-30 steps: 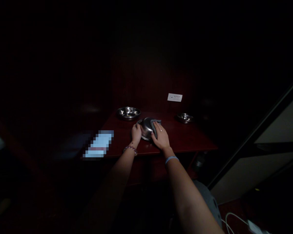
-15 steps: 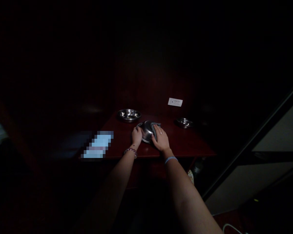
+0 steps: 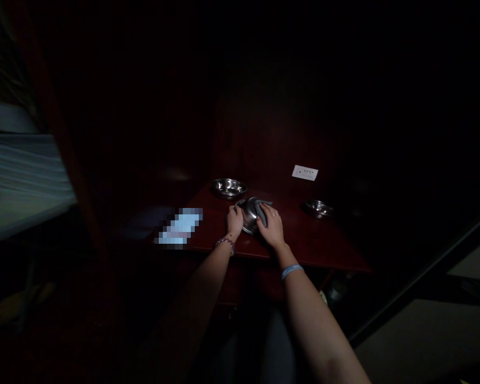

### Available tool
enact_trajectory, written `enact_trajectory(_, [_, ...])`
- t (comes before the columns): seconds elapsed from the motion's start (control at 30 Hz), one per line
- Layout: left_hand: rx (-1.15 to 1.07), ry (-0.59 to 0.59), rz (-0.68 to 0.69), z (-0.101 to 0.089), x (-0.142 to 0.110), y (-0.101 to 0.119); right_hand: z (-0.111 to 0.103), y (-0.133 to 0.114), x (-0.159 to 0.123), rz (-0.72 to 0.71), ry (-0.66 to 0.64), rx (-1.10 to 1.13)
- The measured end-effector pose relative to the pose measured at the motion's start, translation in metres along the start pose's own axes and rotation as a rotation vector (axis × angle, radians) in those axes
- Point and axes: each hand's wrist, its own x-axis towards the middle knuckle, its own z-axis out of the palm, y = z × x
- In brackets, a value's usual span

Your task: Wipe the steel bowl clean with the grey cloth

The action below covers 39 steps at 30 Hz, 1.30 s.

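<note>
A shiny metal bowl (image 3: 249,214) is held upside down just above or on the dark red table (image 3: 304,242); I cannot tell which. Its left rim is gripped by my left hand (image 3: 234,221), which has a beaded bracelet at the wrist. My right hand (image 3: 272,226) presses a grey cloth (image 3: 261,212) against the bowl's right side, fingers curved over the cloth. Part of the cloth sticks out beyond the fingertips.
Behind my left hand stands a metal bowl (image 3: 229,188), and another metal bowl (image 3: 319,208) sits to the right. A pixelated bright screen (image 3: 181,226) lies at the table's left. The back wall carries a white socket plate (image 3: 304,173).
The view has swung left, so everything appears shifted to the right. Both hands stay on the bowl and cloth, with only slight change in the right hand's position.
</note>
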Motion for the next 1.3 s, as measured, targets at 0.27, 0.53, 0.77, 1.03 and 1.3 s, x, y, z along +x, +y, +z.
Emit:
enact_trajectory(0.27, [-0.097,0.028,0.011,-0.003,0.002,-0.004,0.012,-0.028,0.001,0.073,0.047,-0.007])
enact_trajectory(0.53, [-0.3,-0.077,0.083,0.001,0.0,-0.01,0.002,-0.046,-0.002,-0.182,-0.13,-0.05])
enact_trajectory(0.77, [-0.112,-0.025,0.141,0.005,0.005,-0.014,-0.005,-0.022,-0.012,-0.015,-0.049,-0.083])
enact_trajectory(1.03, [0.009,-0.02,0.143,0.002,0.003,-0.009,0.004,0.018,-0.024,0.477,0.277,-0.032])
enact_trajectory(1.3, [-0.038,-0.042,0.118,0.004,0.006,-0.01,0.01,0.025,-0.025,0.628,0.311,0.297])
